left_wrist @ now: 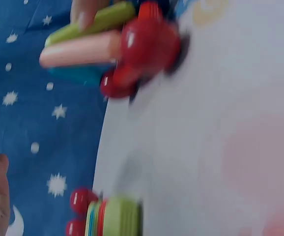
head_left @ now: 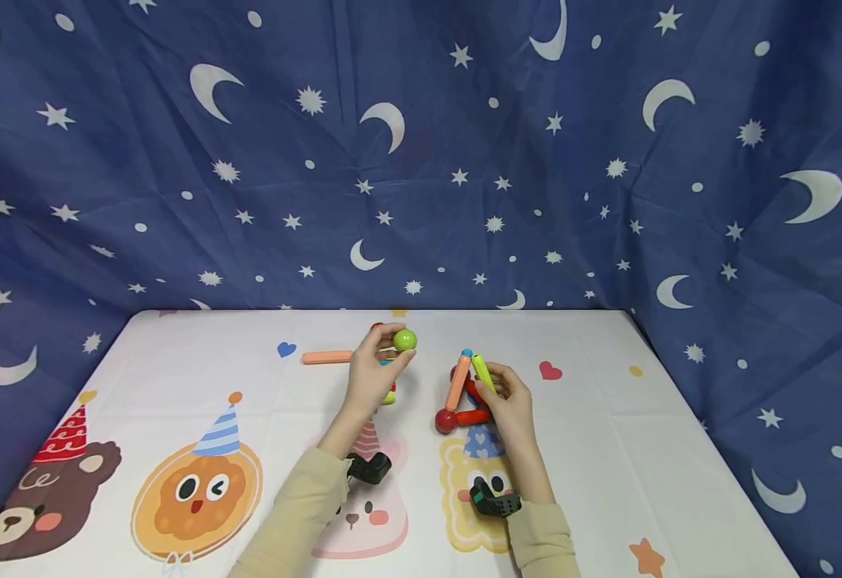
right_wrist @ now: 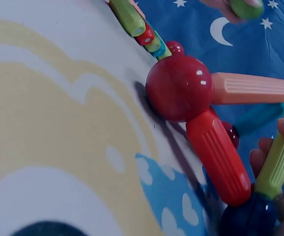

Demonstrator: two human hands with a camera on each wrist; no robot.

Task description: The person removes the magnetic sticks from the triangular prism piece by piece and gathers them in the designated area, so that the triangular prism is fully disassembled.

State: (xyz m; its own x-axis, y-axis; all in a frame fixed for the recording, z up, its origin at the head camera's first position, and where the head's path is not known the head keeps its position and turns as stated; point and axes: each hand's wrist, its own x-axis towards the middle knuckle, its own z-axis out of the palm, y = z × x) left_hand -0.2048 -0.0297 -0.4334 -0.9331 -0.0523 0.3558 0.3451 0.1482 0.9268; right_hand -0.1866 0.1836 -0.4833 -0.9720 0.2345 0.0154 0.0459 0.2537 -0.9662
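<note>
The left hand (head_left: 373, 377) holds a green ball (head_left: 404, 339) between thumb and fingers, above the table left of a frame of rods and balls. A red ball (head_left: 445, 421) forms the frame's near left corner, joined to a red rod (right_wrist: 218, 157) and an upright orange rod (right_wrist: 251, 88). The right hand (head_left: 513, 405) pinches a yellow-green rod (right_wrist: 278, 157), which rises from a dark blue ball (right_wrist: 250, 216). A blue rod (right_wrist: 260, 119) stands behind, with a smaller-looking red ball (right_wrist: 231, 133) at its foot. The upper rod ends lean towards each other.
An orange rod (head_left: 327, 357) lies on the white tablecloth (head_left: 233, 345) left of the left hand. Beneath and behind that hand are red balls (left_wrist: 82, 200) and several short coloured rods (left_wrist: 117, 216) side by side. A blue curtain (head_left: 421, 160) with moons and stars hangs behind.
</note>
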